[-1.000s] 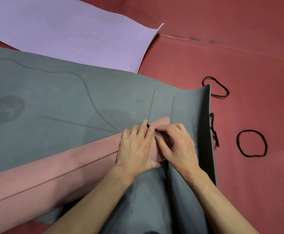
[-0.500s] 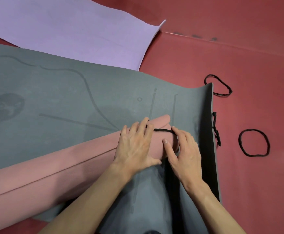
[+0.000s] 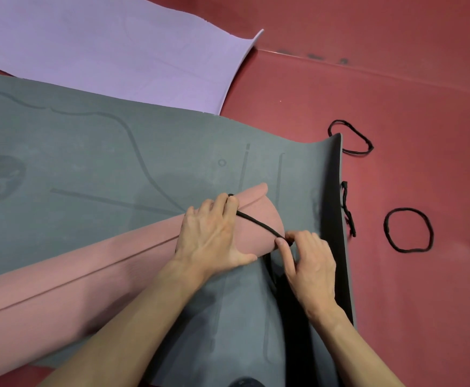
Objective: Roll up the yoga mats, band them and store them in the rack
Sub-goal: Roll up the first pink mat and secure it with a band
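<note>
The rolled pink mat (image 3: 88,275) lies on the flat grey mat (image 3: 88,152). The left hand (image 3: 214,238) grips its end, fingers together over a black band (image 3: 259,224) that the right hand (image 3: 309,263) pinches taut. Loose bands (image 3: 407,209) lie to the right on the red floor (image 3: 396,79), with a lilac mat (image 3: 116,51) behind.

Upturned grey mat edge (image 3: 339,169) right of pink roll (image 3: 88,275), red floor (image 3: 423,107) beyond — loose bands (image 3: 408,209)
</note>
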Motion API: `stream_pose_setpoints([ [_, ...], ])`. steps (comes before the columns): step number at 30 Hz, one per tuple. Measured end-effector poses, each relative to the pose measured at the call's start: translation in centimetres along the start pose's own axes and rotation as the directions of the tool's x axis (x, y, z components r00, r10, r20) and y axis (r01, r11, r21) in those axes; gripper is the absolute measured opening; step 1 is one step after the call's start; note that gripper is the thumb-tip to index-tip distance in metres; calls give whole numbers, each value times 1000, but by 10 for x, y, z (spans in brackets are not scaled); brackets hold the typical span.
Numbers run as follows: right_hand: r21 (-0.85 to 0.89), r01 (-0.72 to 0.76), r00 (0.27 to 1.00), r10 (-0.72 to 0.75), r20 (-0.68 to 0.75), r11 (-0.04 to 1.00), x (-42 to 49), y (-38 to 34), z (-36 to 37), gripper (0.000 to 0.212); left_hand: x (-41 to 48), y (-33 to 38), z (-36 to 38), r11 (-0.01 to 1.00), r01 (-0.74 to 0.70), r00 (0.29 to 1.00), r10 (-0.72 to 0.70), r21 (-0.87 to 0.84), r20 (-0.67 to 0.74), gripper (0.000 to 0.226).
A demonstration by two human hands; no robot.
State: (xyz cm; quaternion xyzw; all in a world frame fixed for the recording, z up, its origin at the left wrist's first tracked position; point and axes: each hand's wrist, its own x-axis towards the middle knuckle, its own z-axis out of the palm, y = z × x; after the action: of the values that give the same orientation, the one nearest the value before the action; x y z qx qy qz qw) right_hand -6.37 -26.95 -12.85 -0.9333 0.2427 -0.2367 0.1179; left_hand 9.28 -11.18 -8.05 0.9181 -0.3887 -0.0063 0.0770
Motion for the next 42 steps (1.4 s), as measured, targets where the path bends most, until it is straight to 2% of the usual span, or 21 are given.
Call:
stream_pose_setpoints([
  [2,1,10,1000,-10,-27,1000,-4,4,3,17,2,-2,-4,1000,-3,999,4,-18,38,103],
  [5,26,109,993,-107,-58,994,-22,13,3,15,8,-6,-11,993,41,994,-29,-114,108,101],
  [7,58,122,992,-120,-35,991,-37,10,5,15,15,-10,-15,985,77,989,-55,-157,139,101],
  [10,164,4,999,-10,33,986,-41,-8,19,5,19,-14,-18,979,102,985,-75,-176,154,100],
  [15,172,-168,985,157,74,971,-32,-25,35,10,23,-18,-20,973,106,985,-74,-205,159,98],
  [20,170,-306,951,293,97,937,-44,-44,34,28,26,-21,-20,974,102,984,-69,-202,167,97],
  [23,140,-382,914,351,201,914,-50,-43,39,36,24,-20,-20,977,100,982,-67,-189,177,98],
  [26,19,-318,900,295,319,948,-45,-44,35,38,25,-21,-22,972,123,978,-85,-198,188,98],
  [29,6,-319,831,276,483,948,-52,-60,28,52,28,-23,-25,962,163,971,-118,-218,209,97],
  [31,165,-417,758,242,606,894,-58,-76,27,55,28,-23,-24,962,166,970,-120,-214,212,95],
  [33,373,-576,716,229,660,727,-53,-91,27,43,29,-23,-24,960,173,969,-126,-220,212,98],
  [34,424,-586,734,230,639,691,-47,-96,27,37,30,-25,-24,957,176,967,-125,-230,220,103],
  [35,439,-556,766,229,601,706,-42,-97,27,33,31,-27,-25,956,172,965,-114,-238,238,108],
  [39,322,-385,884,245,399,865,-41,-84,17,38,30,-31,-22,975,124,962,-72,-185,264,110],
  [41,306,-381,902,278,330,873,-44,-80,17,38,27,-27,-18,980,139,966,-102,-145,236,111],
  [42,338,-420,894,319,315,843,-47,-81,17,39,26,-25,-15,981,149,969,-119,-127,217,110],
])
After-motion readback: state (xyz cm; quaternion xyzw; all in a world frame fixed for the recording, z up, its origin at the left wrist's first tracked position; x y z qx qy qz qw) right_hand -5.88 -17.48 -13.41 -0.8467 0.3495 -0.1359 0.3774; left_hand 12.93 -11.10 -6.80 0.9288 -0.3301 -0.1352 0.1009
